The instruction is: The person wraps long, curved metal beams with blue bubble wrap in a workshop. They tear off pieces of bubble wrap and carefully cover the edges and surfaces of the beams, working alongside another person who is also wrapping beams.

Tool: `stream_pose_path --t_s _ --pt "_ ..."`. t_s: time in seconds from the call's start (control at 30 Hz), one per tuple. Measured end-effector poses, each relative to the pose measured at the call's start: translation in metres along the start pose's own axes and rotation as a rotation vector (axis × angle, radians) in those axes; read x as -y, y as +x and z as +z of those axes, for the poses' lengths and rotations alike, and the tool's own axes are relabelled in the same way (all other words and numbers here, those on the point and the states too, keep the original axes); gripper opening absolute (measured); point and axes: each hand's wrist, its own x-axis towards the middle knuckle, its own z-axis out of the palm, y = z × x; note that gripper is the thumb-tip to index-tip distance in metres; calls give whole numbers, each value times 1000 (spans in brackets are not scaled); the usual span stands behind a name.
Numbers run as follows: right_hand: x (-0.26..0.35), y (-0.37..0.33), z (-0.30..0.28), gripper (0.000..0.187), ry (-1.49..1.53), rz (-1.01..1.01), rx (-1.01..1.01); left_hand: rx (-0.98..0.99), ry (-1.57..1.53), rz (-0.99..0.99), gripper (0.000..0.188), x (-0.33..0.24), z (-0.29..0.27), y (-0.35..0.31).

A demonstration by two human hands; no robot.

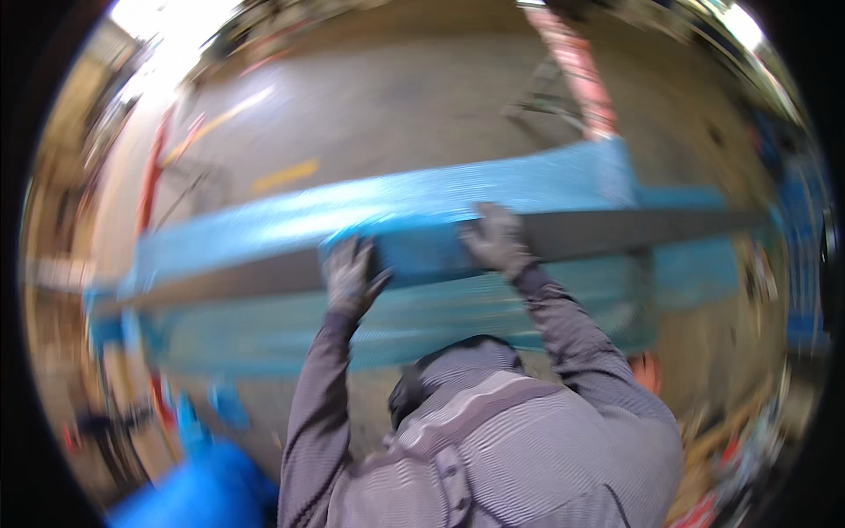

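Observation:
A long dark grey beam or panel lies crosswise in front of me, over a wide sheet of light blue translucent wrap that shows along both its far and near sides. Around its middle sits a blue wrapped band, between my two grey-gloved hands. My left hand rests at the band's left end with fingers spread and thumb apart. At the right end, my right hand lies over the beam and wrap, its fingers spread too. Motion blur softens the fingertips and the wrap's edges.
Red-and-white wrapped support bars run away from the far side at right, with an orange-red bar at left. A blue bag or sheet lies low at left. Blue racking stands far right, above scattered items.

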Motion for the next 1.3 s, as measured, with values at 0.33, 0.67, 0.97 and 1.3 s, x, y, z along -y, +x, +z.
stream_pose_path --t_s 0.33,0.67,0.97,1.3 --pt "74 20 33 63 -73 -479 239 -301 -138 -428 78 -33 -16 -46" --pt "89 65 79 55 9 -524 266 -377 -315 -1595 66 -87 151 -444" --pt "149 67 111 57 -130 -450 362 380 -931 -2089 72 -299 252 -635" --pt "411 -3 246 44 370 -762 522 -137 -1041 -1941 65 -1 259 -617"
